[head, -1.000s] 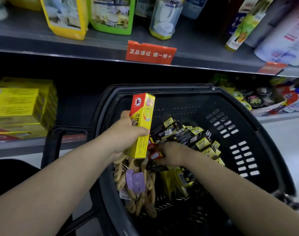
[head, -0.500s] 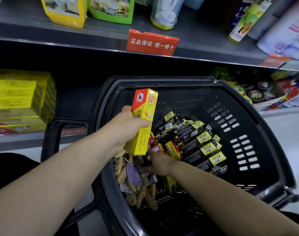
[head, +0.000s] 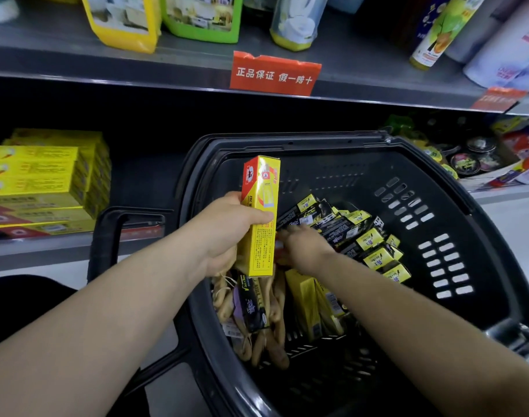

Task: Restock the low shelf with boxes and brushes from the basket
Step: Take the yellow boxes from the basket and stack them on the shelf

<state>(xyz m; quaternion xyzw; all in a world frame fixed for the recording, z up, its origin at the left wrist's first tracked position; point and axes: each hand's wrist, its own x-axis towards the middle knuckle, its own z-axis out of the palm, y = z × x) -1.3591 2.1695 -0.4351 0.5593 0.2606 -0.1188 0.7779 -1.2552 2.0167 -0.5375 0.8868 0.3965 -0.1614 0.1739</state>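
Yellow box (head: 258, 251) upright, left hand (head: 224, 227) fingers clamped round it | right hand (head: 302, 248) in basket (head: 287, 139), fingers blurred, unclear

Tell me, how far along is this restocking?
Partway, it seems. Done: yellow boxes sit stacked on the low shelf. In hand: the left hand grips one yellow box upright over the basket, while the right hand reaches among the black-and-yellow packs inside. Left: those packs and the wooden brushes lie in the basket.

Dark gap on low shelf (head: 142, 188) right of stacked yellow boxes (head: 40, 176), basket (head: 287, 140) rim fronting it, upper shelf (head: 167, 74) overhanging
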